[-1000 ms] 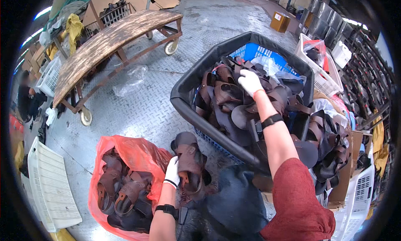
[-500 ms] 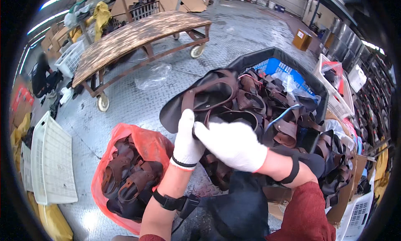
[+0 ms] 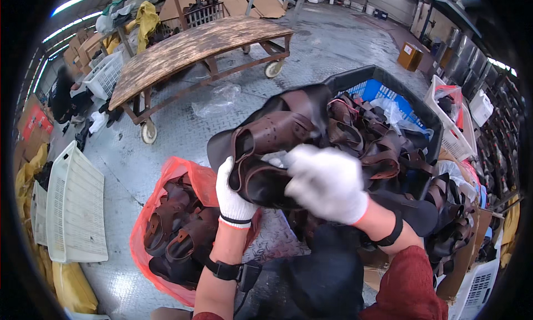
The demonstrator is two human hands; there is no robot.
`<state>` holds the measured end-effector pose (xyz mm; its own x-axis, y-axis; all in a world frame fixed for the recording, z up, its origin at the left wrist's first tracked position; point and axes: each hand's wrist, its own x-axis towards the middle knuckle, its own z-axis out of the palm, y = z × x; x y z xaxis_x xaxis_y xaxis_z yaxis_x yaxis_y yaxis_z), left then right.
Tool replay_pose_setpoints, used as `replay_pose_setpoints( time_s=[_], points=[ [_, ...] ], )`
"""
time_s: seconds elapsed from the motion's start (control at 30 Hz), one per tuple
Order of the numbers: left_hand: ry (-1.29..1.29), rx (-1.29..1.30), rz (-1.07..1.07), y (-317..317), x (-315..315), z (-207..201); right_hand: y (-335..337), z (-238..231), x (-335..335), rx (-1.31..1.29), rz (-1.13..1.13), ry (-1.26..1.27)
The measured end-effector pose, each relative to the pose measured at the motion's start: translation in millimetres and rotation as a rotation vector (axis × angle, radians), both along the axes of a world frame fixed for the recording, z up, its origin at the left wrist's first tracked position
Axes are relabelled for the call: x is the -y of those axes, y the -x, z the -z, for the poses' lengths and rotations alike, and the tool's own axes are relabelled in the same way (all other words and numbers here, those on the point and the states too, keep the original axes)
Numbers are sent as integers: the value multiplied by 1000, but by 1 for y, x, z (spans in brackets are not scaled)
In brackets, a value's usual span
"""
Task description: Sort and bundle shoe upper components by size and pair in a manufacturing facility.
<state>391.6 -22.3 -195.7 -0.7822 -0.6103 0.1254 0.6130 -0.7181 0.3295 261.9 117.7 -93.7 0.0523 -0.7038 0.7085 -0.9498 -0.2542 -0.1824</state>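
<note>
In the head view, we see a pair of brown sandals [image 3: 277,128] at the centre of the frame, raised between two white-gloved hands. Our left hand [image 3: 234,198] grips their lower left edge, its fingers closed on them. Our right hand [image 3: 327,181] is blurred at their lower right; we cannot tell whether its fingers hold anything.

At lower left, a red plastic bag [image 3: 200,178] holds more brown sandals; at centre right, a blue crate with a black padded rim [image 3: 355,76] is heaped with others. At upper right, a cardboard box [image 3: 412,58] bears a small white label [image 3: 408,49], too small to read. At the left edge, another carton [image 3: 36,126] shows a red printed panel we cannot make out.
</note>
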Motion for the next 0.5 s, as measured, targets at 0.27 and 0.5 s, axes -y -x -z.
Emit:
replay_pose_setpoints(
  time_s=[0.27,0.5],
  points=[
    [-29,5,111,-16,-8,20,62,51,56,1727,-403,-161],
    [77,891,-130,-55,-3,48,57,26,74,1496,-60,-196]
  ],
)
